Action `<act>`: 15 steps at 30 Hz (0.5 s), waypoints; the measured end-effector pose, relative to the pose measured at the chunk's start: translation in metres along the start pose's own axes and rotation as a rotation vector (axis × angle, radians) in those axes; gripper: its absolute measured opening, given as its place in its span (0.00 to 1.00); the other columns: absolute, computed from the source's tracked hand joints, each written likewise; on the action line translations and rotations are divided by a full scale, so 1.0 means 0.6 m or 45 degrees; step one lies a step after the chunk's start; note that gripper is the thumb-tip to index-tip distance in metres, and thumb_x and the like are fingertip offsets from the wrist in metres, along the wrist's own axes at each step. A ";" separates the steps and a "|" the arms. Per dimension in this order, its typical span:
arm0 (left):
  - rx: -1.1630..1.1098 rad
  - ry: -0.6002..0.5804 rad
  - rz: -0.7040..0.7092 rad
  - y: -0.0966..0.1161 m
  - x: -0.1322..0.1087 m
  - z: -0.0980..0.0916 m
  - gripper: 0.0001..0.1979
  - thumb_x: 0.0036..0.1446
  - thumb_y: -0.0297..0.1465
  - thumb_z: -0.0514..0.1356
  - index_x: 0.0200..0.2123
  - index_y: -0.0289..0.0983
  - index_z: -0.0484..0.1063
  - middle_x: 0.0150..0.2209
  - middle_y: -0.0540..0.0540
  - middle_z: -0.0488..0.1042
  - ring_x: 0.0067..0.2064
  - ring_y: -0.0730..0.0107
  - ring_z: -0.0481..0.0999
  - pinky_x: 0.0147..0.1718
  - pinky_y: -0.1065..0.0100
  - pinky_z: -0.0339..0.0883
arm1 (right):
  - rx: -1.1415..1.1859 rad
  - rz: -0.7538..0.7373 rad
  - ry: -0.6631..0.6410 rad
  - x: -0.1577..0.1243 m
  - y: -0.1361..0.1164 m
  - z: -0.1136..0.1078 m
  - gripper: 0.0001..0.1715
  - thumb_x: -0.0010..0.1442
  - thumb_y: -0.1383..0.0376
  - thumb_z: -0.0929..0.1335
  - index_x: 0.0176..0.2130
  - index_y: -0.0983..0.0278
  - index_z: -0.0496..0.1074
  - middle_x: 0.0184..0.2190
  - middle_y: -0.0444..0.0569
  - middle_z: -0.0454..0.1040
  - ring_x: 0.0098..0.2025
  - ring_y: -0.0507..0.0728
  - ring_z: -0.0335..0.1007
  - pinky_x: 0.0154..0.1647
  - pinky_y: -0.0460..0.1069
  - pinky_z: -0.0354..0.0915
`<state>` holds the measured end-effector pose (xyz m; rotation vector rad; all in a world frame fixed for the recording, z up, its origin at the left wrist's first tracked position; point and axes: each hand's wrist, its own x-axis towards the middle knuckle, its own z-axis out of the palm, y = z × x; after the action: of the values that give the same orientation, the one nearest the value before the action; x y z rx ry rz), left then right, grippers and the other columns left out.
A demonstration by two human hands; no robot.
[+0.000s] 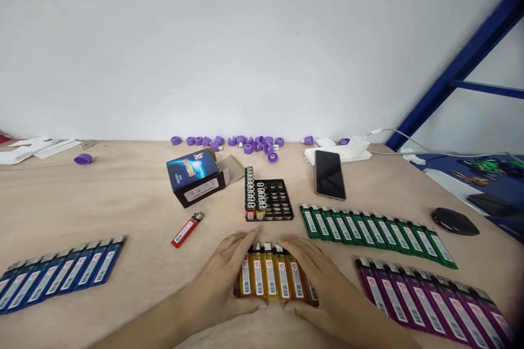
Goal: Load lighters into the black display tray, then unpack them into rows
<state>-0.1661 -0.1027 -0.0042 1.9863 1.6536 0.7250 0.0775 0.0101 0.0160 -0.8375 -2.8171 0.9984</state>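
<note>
A short row of yellow and orange lighters (pixel 271 277) lies flat on the wooden table near me. My left hand (pixel 221 275) presses against the row's left end, fingers together and curved. My right hand (pixel 323 283) closes on the right end the same way, so both hands squeeze the row between them. Behind it stands a black slotted tray (pixel 279 202) holding several upright lighters in its left columns. A single red lighter (pixel 186 230) lies loose to the left.
Rows of lighters lie flat: blue (pixel 61 272) at left, green (pixel 376 228) and purple (pixel 434 297) at right. An open lighter box (pixel 196 177), a phone (pixel 328 174), purple caps (pixel 245 144), a white power strip (pixel 347 151) and a black disc (pixel 454 222) sit further back.
</note>
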 end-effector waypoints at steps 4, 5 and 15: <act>-0.019 0.067 0.022 -0.010 0.001 0.009 0.56 0.46 0.42 0.73 0.71 0.45 0.43 0.63 0.35 0.65 0.64 0.45 0.64 0.59 0.46 0.65 | 0.012 0.031 0.006 0.001 0.005 0.004 0.51 0.55 0.59 0.75 0.70 0.55 0.52 0.69 0.52 0.56 0.71 0.66 0.47 0.70 0.63 0.48; -0.010 0.081 0.035 -0.013 0.000 0.010 0.57 0.46 0.42 0.74 0.71 0.46 0.43 0.63 0.36 0.65 0.63 0.45 0.65 0.59 0.46 0.67 | 0.014 0.032 0.006 0.000 0.006 0.004 0.51 0.54 0.59 0.75 0.70 0.55 0.53 0.69 0.52 0.56 0.71 0.66 0.47 0.70 0.63 0.49; 0.793 0.521 0.782 0.069 0.013 -0.025 0.26 0.69 0.33 0.55 0.65 0.23 0.60 0.56 0.32 0.75 0.60 0.52 0.71 0.58 0.58 0.69 | 0.815 -0.077 0.140 -0.005 -0.064 -0.065 0.24 0.58 0.52 0.71 0.51 0.60 0.71 0.38 0.47 0.75 0.39 0.58 0.71 0.40 0.50 0.66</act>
<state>-0.1437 -0.1023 0.0346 3.0344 1.6124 0.9561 0.0697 0.0065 0.0699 -0.6856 -2.1851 1.6412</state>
